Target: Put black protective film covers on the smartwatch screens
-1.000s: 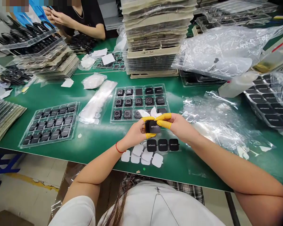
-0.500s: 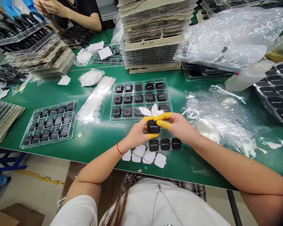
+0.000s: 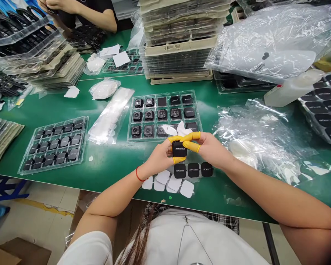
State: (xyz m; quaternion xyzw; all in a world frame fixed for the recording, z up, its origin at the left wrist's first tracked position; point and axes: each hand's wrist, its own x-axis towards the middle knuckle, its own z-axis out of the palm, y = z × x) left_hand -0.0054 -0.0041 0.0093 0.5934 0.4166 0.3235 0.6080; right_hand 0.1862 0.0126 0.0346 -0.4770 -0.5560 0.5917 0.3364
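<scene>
Watch case [image 3: 180,150], black and lettered, is held by its edges in my left grip [image 3: 161,156], over the green desk [image 3: 113,165]. On my feed, the right grip [image 3: 208,148] touches its two-o'clock corner; whether thumb and finger pinch it, I cannot tell. From it, a clear tray [image 3: 155,119] lies at eleven o'clock, black squares [image 3: 193,170] at five, white squares [image 3: 163,177] at seven.

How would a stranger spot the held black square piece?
On the green tabletop, find the central clear plastic tray. Nearer the wearer, the left hand, in yellow finger covers, holds the black square piece, raised while three black squares lie flat.
</scene>
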